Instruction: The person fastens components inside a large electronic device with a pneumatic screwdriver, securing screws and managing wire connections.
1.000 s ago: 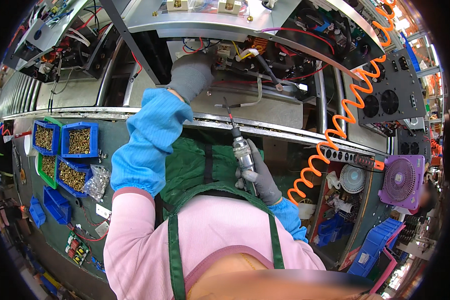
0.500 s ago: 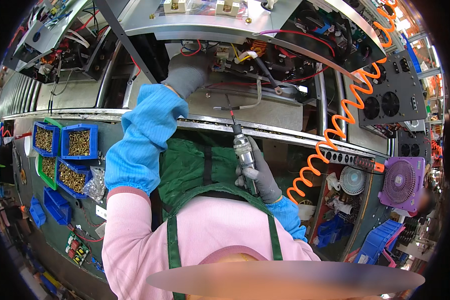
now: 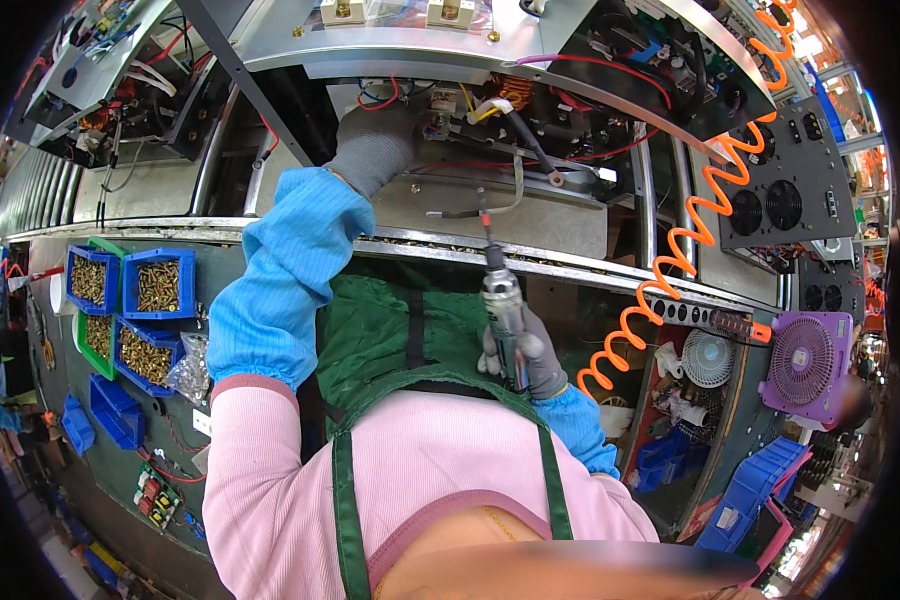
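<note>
My right hand (image 3: 538,358), in a grey glove, is closed round a screwdriver (image 3: 505,310), a silver and black power tool. Its thin bit points up and away, toward the metal rail. Inside the open front of a metal chassis (image 3: 400,62) is my left hand (image 3: 378,145), gloved the same way. It is nearest to wires and small electronic parts; its fingertips are mostly hidden. Right of it lie a copper coil (image 3: 512,90) and a thick black cable (image 3: 533,148) with a ring lug. A grey cable (image 3: 515,190) hangs out over the conveyor plate.
Blue bins (image 3: 160,285) full of brass screws stand on the bench at left, near a circuit board (image 3: 158,497). A coiled orange hose (image 3: 670,262) hangs at right. Beyond it are a purple fan (image 3: 805,362) and a black panel (image 3: 782,180) with fans. A metal rail (image 3: 570,262) edges the conveyor.
My right hand and the screwdriver have shifted slightly to the right and toward me, the bit drawing back from the chassis. My left hand stays inside it, almost unmoved.
</note>
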Tool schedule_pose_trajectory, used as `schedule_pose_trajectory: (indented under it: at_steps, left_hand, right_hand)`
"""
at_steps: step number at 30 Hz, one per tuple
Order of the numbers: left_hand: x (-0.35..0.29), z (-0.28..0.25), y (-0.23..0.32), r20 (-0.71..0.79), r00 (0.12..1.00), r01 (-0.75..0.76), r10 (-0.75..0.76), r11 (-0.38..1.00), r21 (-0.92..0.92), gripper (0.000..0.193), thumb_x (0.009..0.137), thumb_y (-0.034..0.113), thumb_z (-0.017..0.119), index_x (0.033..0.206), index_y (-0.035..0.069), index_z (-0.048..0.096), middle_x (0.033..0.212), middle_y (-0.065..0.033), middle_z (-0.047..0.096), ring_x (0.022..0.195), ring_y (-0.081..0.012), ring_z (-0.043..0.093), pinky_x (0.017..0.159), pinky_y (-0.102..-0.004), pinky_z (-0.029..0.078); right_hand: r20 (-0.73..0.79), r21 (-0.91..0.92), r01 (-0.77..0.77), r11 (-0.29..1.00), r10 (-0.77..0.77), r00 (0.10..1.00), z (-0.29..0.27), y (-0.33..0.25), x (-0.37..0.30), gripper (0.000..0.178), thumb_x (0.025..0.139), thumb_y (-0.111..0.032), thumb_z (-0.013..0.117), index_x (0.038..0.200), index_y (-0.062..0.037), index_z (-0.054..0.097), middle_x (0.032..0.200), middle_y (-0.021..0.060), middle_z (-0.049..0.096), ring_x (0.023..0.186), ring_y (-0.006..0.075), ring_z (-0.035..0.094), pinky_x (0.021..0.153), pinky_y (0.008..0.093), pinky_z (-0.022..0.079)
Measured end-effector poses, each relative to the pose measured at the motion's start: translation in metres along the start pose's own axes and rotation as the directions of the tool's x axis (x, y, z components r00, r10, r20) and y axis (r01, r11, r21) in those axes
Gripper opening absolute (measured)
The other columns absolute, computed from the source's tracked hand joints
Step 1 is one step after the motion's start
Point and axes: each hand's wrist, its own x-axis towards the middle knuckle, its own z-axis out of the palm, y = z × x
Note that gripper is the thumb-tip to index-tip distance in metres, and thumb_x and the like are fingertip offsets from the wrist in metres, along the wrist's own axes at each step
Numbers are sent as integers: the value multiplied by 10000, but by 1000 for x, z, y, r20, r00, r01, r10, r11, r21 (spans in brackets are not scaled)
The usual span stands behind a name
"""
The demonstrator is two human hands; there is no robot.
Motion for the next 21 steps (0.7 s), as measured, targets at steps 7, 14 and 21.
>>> schedule_pose_trajectory:
  at_steps: [7,14,21]
  left_hand:
    - [-1,5,-2,8,1000,-5,5,1000,7,388,904,334,505,1289,290,529,830,-65,680,707,-259,670,593,-394,534]
    - [-4,-10,5,24,1000,-14,13,1000,4,380,913,336,484,1289,299,520,856,-78,677,724,-271,670,603,-413,534]
    - [-3,-6,2,65,998,-20,17,998,52,368,920,340,474,1283,294,513,865,-79,678,727,-278,672,604,-417,536]
  right_hand:
    - [-65,-46,301,952,-304,951,1,-26,44,405,789,-415,670,903,-47,542,614,62,538,536,177,571,671,396,531]
    - [-19,619,295,728,-362,932,15,-13,109,290,751,-135,629,1036,-114,577,1251,116,542,1136,311,560,854,499,536]
    - [-232,607,326,724,-231,945,41,-27,185,340,720,-204,631,1040,-102,575,1083,98,619,1016,301,610,941,463,494]
